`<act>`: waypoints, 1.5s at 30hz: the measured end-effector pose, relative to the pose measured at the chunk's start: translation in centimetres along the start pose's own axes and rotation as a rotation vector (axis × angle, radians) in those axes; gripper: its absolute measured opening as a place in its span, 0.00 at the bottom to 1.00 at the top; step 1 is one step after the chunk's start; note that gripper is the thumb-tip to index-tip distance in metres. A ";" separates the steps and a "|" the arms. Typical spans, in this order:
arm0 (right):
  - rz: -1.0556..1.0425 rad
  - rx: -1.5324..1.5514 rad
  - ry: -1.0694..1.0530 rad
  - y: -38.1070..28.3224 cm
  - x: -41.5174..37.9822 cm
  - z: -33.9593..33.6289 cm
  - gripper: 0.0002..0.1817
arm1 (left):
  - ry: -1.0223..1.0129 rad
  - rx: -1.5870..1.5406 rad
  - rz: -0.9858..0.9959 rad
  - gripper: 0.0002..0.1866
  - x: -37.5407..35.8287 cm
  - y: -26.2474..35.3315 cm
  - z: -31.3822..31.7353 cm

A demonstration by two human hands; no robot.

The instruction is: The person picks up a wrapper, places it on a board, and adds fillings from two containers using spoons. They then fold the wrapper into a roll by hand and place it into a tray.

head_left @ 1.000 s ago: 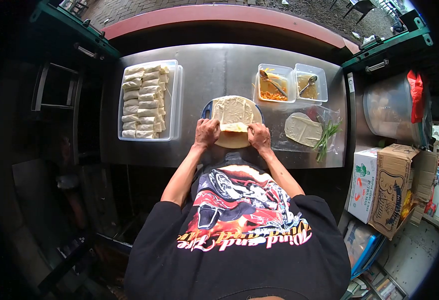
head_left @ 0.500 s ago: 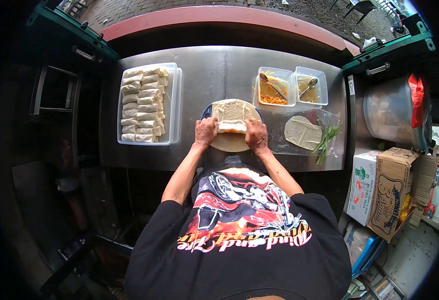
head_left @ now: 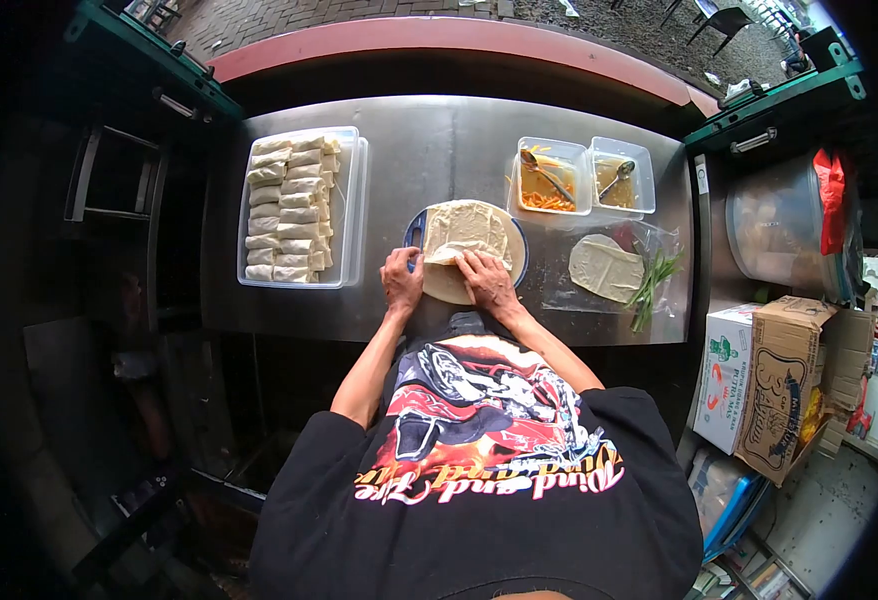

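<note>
A pale wrapper sheet (head_left: 466, 222) with its near edge folded over lies on a round board with a blue rim (head_left: 446, 286). My right hand (head_left: 489, 282) presses its fingertips on the folded near edge. At the board's left edge is my left hand (head_left: 402, 278), its fingers bent together by the blue rim; whether they pinch anything is too small to tell. To the left, a plastic tray (head_left: 355, 215) holds several rolled wrappers (head_left: 299, 200) in rows.
Two plastic tubs, one with orange shreds (head_left: 547, 201) and one with a spoon (head_left: 615, 180), stand back right. Nearer are a loose wrapper (head_left: 606, 268) on plastic and green stalks (head_left: 652, 292). Cardboard boxes (head_left: 779, 385) stand right of the table.
My right hand has moved left onto the middle of the folded edge. My left hand has shifted slightly left and down, off the wrapper's corner.
</note>
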State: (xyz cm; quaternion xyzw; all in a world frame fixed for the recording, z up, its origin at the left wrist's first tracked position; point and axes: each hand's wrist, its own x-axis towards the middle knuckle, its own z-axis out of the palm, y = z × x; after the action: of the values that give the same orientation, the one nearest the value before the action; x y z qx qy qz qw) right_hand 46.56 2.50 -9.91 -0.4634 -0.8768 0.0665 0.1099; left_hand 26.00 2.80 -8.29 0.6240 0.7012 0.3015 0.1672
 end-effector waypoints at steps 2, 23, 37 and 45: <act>0.025 0.057 0.013 -0.1 0.2 0.3 0.31 | -0.032 -0.176 -0.173 0.05 -0.7 -0.4 -0.3; 0.000 0.097 0.010 0.2 0.0 -0.4 0.33 | -0.137 -0.190 -0.639 0.16 0.3 -0.8 5.5; 0.421 0.263 0.169 0.3 -1.2 -2.9 0.24 | -0.098 0.060 0.376 0.07 -0.1 4.1 3.7; 1.002 0.322 0.073 1.7 -1.7 -2.8 0.16 | -0.132 0.309 0.677 0.09 -0.5 2.6 4.0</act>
State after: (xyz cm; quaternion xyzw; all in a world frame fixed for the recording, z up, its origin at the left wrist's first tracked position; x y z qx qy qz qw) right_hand 49.51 2.07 -7.83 -0.8051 -0.5220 0.2285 0.1648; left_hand 30.48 3.31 -9.76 0.8563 0.4803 0.1896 0.0069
